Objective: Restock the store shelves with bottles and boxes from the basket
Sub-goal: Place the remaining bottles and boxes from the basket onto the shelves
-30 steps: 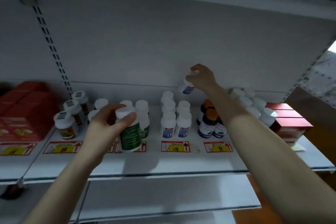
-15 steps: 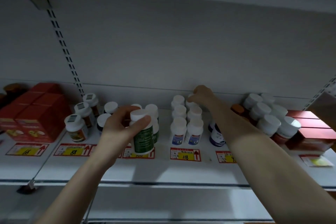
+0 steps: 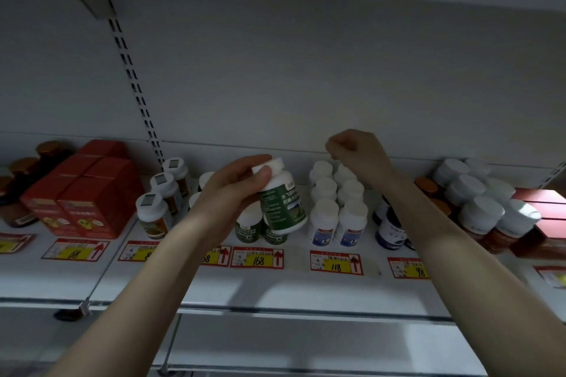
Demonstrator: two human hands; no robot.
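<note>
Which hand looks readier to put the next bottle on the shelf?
Left. The left hand grips a green-labelled bottle right above the matching green bottles; the right hand is curled, holding nothing, over the white bottles.

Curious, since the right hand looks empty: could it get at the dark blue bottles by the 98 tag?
Probably yes. The right hand hovers empty above the white bottles; the dark blue bottles stand beneath its forearm, near the shelf front, nothing before them. The left hand holds the green bottle aside.
</note>
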